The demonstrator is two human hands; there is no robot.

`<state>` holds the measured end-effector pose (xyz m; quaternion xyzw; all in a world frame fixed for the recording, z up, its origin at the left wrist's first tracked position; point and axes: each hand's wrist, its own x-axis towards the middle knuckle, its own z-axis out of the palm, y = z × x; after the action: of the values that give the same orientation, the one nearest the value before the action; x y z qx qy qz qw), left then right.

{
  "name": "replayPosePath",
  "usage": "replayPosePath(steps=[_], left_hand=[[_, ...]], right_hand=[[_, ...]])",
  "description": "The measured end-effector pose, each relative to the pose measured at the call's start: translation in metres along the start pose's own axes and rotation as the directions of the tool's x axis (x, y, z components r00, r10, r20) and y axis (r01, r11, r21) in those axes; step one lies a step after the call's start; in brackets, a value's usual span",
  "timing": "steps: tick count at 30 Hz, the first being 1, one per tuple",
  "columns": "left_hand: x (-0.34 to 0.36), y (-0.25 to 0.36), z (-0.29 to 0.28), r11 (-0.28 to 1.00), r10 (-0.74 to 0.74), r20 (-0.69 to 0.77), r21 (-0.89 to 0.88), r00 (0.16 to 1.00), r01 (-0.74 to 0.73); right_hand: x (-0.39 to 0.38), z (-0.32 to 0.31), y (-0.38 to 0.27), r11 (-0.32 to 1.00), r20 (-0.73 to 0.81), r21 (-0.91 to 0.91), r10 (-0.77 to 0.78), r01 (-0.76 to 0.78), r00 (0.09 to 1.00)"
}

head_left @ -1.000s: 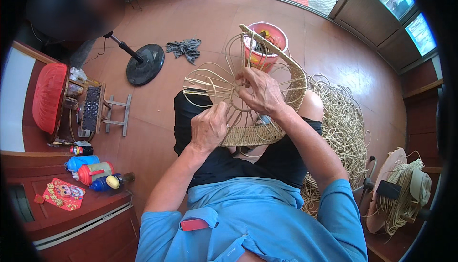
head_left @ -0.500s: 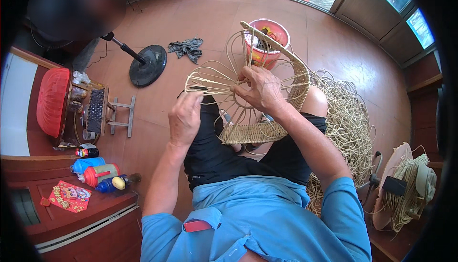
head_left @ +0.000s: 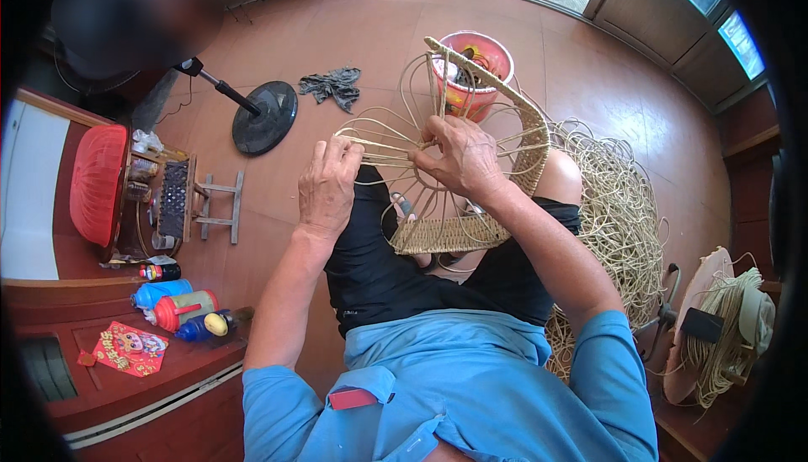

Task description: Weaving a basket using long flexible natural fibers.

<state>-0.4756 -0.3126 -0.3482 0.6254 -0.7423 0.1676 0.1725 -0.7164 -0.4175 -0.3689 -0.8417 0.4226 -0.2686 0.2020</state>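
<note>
Left hand [head_left: 326, 191] shifted leftward, pinching wicker frame [head_left: 454, 236], right hand [head_left: 463, 156] pinched at its centre, loops [head_left: 380, 143] fanning left, long rim [head_left: 534, 125] diagonal

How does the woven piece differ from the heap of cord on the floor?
The woven piece has tightly woven bands; the heap of cord is a loose tangle. The left hand and right hand are on the woven piece; neither touches the heap of cord. Both things are straw-coloured.

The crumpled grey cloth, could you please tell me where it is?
In the head view, the grey cloth lies on the floor, upper left of centre, just right of the round black stand base.
</note>
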Motion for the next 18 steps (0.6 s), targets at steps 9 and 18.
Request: replayPosePath(steps=[9, 18], left_hand=[[0.023, -0.01, -0.011, 0.976, 0.142, 0.136, 0.144, 0.98, -0.161], [0.012, -0.026, -0.001, 0.944, 0.305, 0.02, 0.122, 0.952, -0.305]], right_hand=[[-0.001, 0.0, -0.002, 1.0, -0.025, 0.016, -0.026, 0.026, 0.999], [-0.001, -0.001, 0.001, 0.999, -0.018, 0.034, -0.023, 0.024, 1.0]])
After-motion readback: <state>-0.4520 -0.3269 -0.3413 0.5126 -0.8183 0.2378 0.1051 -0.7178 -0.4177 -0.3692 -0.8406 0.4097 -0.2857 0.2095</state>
